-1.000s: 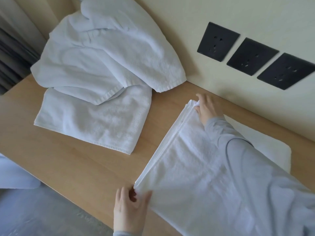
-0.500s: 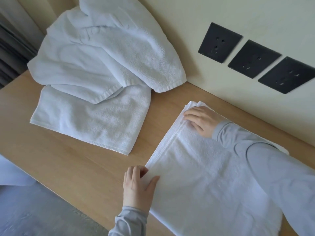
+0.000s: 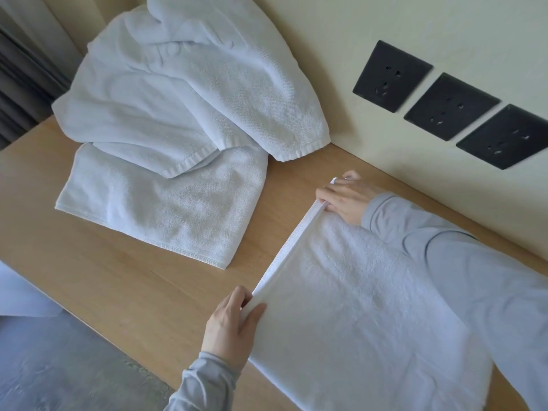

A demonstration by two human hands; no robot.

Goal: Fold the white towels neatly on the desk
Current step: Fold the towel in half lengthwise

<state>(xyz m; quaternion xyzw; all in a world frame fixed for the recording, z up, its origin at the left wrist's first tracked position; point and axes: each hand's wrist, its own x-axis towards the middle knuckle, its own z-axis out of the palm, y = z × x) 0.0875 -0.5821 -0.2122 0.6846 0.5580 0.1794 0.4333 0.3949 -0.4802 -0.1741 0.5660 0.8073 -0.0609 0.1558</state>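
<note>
A white towel (image 3: 355,307) lies partly folded on the right half of the wooden desk (image 3: 133,277). My left hand (image 3: 231,324) pinches its near left corner, thumb on top. At the far left corner my right hand (image 3: 347,200) grips the same edge with curled fingers. That left edge is lifted taut between both hands. My right sleeve covers the towel's right side. A heap of unfolded white towels (image 3: 184,99) lies at the back left against the wall, and one flatter towel (image 3: 166,203) spreads from under it.
Three black wall sockets (image 3: 450,105) sit on the cream wall behind the desk. Dark curtains (image 3: 23,78) hang at the far left. Grey floor (image 3: 59,366) shows below the desk's front edge, with a pale object at the left border.
Both hands moved from pressing the towel's corners to gripping them. The left edge has risen off the desk and is stretched straight between them.
</note>
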